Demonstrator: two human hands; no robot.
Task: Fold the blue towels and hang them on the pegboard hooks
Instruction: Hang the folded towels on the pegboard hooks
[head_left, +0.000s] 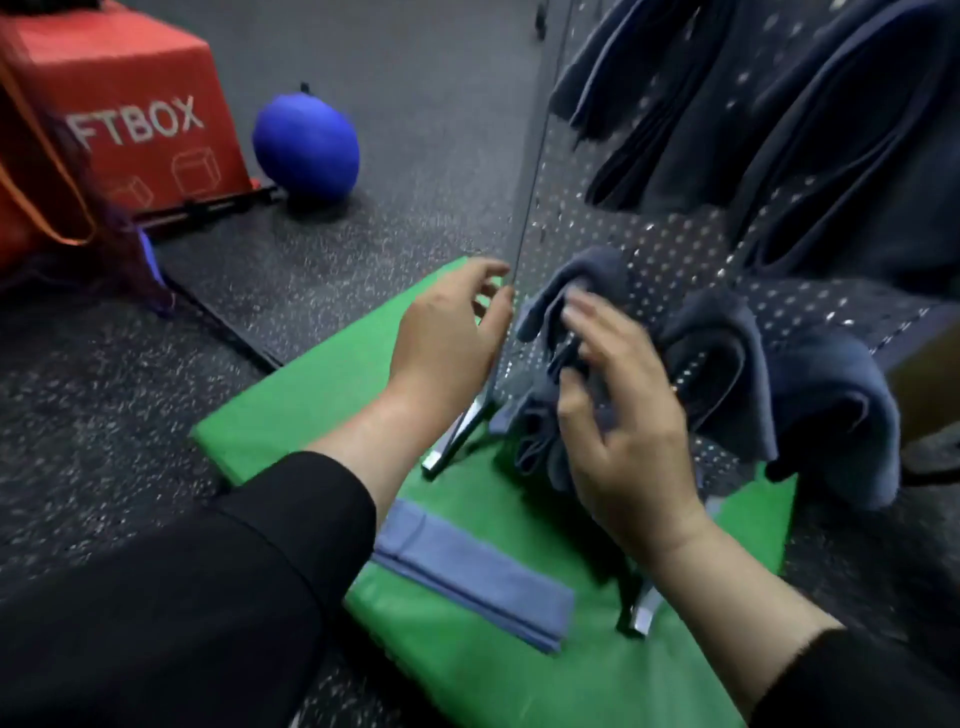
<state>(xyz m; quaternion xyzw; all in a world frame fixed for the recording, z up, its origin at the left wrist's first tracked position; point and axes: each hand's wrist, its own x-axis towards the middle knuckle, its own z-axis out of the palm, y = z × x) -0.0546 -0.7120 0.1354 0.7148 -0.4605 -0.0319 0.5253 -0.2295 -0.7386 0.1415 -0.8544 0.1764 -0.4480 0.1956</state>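
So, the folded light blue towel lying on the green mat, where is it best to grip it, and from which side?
Probably at a short end. The folded towel lies flat on the green mat as a long narrow strip, so pinch the end nearest the left sleeve, coming from above. That end is closest to the left hand, and the strip would then hang straight for a pegboard hook.

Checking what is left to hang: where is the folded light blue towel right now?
In the head view, the folded light blue towel lies flat on the green mat, low centre, between the two forearms.
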